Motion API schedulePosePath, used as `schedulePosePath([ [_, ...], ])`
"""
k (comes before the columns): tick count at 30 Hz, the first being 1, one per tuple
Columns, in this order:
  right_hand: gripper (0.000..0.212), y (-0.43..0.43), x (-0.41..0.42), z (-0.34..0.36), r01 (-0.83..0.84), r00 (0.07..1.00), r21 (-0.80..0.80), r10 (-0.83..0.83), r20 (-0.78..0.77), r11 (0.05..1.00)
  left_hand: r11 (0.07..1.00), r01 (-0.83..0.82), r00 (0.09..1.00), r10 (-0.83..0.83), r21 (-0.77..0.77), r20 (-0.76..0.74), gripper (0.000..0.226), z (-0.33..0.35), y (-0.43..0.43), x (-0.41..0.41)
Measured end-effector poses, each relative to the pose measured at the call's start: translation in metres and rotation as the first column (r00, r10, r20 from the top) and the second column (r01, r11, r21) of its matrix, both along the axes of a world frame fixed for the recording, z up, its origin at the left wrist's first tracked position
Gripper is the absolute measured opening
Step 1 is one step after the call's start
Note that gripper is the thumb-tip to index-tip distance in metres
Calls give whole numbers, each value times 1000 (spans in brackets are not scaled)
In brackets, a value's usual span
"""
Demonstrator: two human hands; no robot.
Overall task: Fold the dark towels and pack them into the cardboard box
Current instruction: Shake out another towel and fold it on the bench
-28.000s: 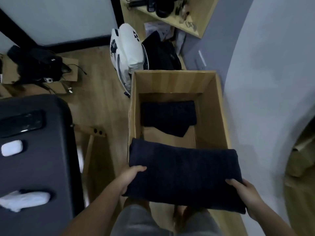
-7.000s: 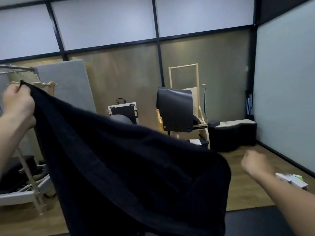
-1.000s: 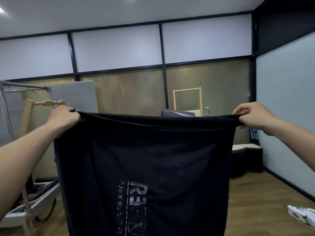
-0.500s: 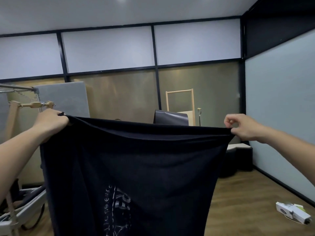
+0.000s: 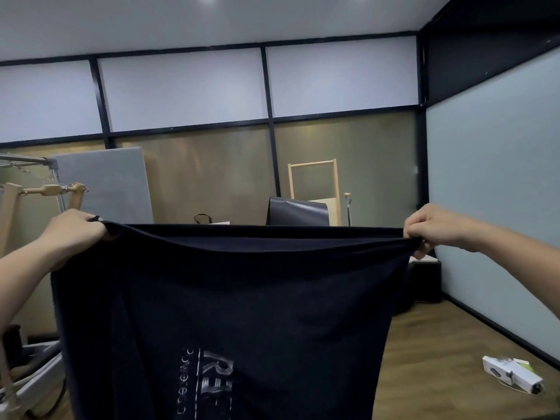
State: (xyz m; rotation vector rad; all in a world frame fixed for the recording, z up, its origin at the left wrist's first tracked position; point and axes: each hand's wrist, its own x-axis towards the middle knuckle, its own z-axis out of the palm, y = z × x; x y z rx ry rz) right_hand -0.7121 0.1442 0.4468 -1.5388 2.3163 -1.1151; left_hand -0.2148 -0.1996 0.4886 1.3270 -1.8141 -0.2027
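Note:
A dark towel (image 5: 236,301) hangs spread out in front of me, its top edge pulled level and doubled over. A pale printed logo shows near its lower middle. My left hand (image 5: 75,230) is closed on the top left corner. My right hand (image 5: 430,228) pinches the top right corner. Both arms are stretched out at chest height. The cardboard box is out of view.
A metal and wood frame (image 5: 45,189) stands at the left with a grey panel (image 5: 106,183) behind it. A dark padded chair (image 5: 298,212) and a wooden rack (image 5: 313,183) stand behind the towel. A small white box (image 5: 512,374) lies on the wooden floor at the right.
The towel stays stretched between both hands. The view has swung slightly, and the top edge now sits flatter and wider than half a second ago.

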Motion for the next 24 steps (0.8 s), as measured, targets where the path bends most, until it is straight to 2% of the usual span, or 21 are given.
schedulePosePath([
  [3,40,11,7,6,-103,994,48,100,50,994,999,-7,999,8,32,-32,17,-2,-5,9],
  [7,36,27,23,15,-264,934,-86,277,225,961,990,-14,994,29,141,-103,14,-8,-33,35],
  [9,41,32,31,19,-309,892,-156,343,295,938,978,2,990,26,207,-135,20,-10,-47,42],
  [11,49,33,37,21,-315,847,-241,386,366,918,981,20,988,11,194,-156,15,-6,-29,36],
  [13,42,32,40,23,-286,796,-321,410,444,903,984,-4,986,33,177,-162,6,-3,-25,35],
  [14,34,32,43,23,-267,756,-360,426,497,894,982,-23,987,52,188,-154,6,-5,-34,38],
  [15,31,31,45,23,-265,729,-382,443,522,885,974,-42,987,75,223,-140,13,-12,-79,50],
  [16,27,31,46,23,-277,731,-379,449,513,883,967,-56,991,84,250,-103,20,-16,-105,59],
  [17,25,32,46,21,-292,762,-356,441,474,888,966,-39,994,63,256,-86,29,-20,-148,72],
  [19,29,30,44,18,-288,863,-288,378,336,913,961,22,997,0,277,-82,53,-23,-152,74],
  [20,31,28,44,17,-234,906,-313,324,273,920,962,49,994,-21,270,-104,51,-21,-122,66],
  [22,35,17,33,14,-51,948,-446,184,260,894,982,39,992,-16,186,-123,24,-12,-42,39],
  [24,36,-1,13,5,185,967,-512,-61,249,839,977,82,992,-62,196,-107,12,-7,16,6],
])
